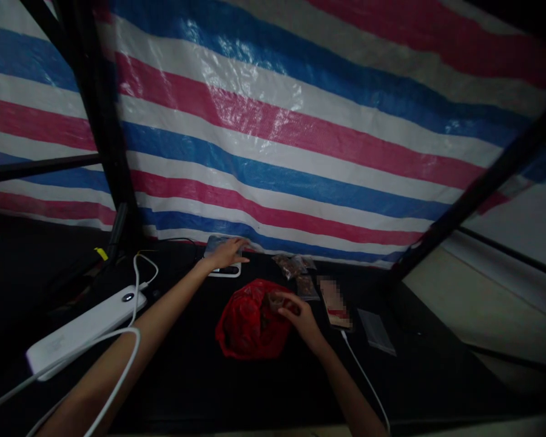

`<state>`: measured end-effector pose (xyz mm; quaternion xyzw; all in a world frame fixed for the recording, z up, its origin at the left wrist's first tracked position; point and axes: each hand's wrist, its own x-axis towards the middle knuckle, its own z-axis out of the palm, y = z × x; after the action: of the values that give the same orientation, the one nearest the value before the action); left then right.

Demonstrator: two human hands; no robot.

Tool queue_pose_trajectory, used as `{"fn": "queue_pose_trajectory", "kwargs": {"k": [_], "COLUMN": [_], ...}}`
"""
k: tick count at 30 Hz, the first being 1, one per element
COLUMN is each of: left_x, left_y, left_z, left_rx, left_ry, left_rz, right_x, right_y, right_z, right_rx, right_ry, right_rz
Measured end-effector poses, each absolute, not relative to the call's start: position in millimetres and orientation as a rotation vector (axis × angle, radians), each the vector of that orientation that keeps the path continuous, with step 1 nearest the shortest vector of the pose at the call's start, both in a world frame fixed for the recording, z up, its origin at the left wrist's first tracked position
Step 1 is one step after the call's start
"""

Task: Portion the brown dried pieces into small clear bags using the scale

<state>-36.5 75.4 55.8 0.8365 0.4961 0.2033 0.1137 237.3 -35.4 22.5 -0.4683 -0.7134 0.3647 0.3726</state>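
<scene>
Inspecting, we find left hand (225,254) open on a packet (213,245), right hand (303,318) pinching a brown scrap (273,300) over red bag (246,325).

A white rectangular power bank (85,331) with a thin white cable (137,297) lies on the black tabletop (418,346), under a blue, red and white striped plastic tarpaulin (273,139)

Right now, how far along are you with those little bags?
Some look done: small brown-filled packets lie together. In hand: your right hand pinches a brown piece at the red plastic bag, and your left hand rests on a white scale. Left: a flat clear bag looks empty.
</scene>
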Motion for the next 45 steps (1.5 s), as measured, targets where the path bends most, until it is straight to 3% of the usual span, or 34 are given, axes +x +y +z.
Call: {"fn": "queue_pose_trajectory", "kwargs": {"k": [9, 17, 25, 35, 41, 45], "left_x": [-51, -30, 20, 28, 23, 10], "left_y": [122, 91, 46, 33, 32, 35], "left_z": [41, 63, 74, 77, 75, 77], "left_rx": [2.257, 2.125, 1.739, 1.82, 1.852, 1.913], "left_ry": [1.686, 1.391, 0.701, 0.73, 0.743, 0.811], "left_rz": [0.563, 0.844, 0.988, 0.989, 0.968, 0.942], "right_x": [249, 252, 236, 190, 176, 186], "right_y": [-43, -9, 19, -11, -22, -24], "right_z": [39, 67, 145, 174, 180, 177], "right_rx": [-1.17, -1.321, -1.361, -1.376, -1.277, -1.306], "right_ry": [-1.947, -1.981, -2.171, -2.577, -2.651, -2.569], "right_rz": [0.886, 0.618, 0.101, -0.726, -0.846, -0.745]}}
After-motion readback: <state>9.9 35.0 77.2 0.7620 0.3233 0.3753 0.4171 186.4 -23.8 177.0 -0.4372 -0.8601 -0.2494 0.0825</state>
